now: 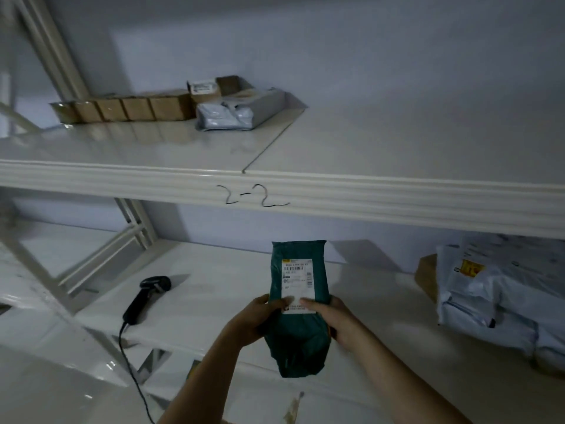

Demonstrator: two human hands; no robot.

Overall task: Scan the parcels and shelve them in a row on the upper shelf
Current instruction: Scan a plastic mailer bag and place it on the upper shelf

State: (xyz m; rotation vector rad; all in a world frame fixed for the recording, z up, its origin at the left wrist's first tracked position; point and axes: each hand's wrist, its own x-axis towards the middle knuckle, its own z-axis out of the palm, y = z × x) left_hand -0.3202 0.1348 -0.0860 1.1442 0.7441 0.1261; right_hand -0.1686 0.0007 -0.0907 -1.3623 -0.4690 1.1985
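Both hands — left hand [255, 319], right hand [334, 321] — round green parcel [298, 338], label up

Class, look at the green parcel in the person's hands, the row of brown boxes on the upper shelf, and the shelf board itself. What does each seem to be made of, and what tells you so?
Green parcel: probably thin plastic film; it creases and sags, with a dull sheen. Brown boxes: likely cardboard, matte brown with glossy tape. Upper shelf: apparently painted metal or laminate; smooth, white, reflecting the boxes.

Label print [298, 275] on the green parcel [298, 341] too small to read
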